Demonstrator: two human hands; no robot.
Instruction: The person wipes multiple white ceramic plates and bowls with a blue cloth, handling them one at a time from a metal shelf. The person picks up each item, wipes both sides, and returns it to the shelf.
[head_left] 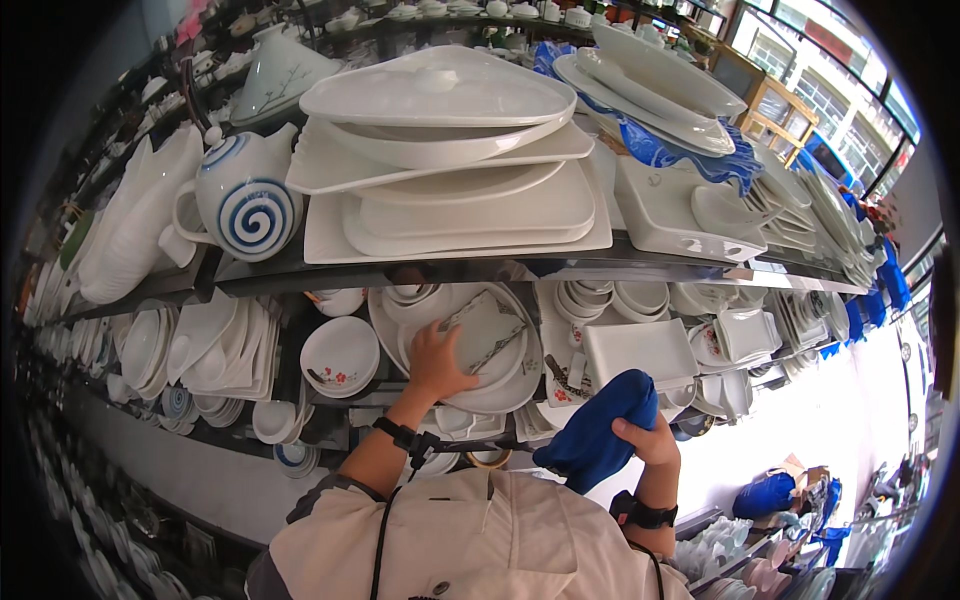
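Observation:
My left hand (440,365) reaches into the lower shelf with thumb and fingers spread. It lies at the left edge of a square white plate with a dark branch pattern (497,328), and whether it bears any weight cannot be seen. That plate rests on a large round platter (532,372), with small stacked bowls (410,300) at its back left. On the right, my right hand (652,442) is closed around a bunched blue cloth (600,425), held out in front of the shelf's edge.
Above, the upper shelf (530,270) juts out over my left hand. It bears a tall stack of white platters (450,215) and a spiral-painted teapot (245,195). A flower-painted round bowl (340,355) sits left of my hand, a rectangular white dish (640,352) right.

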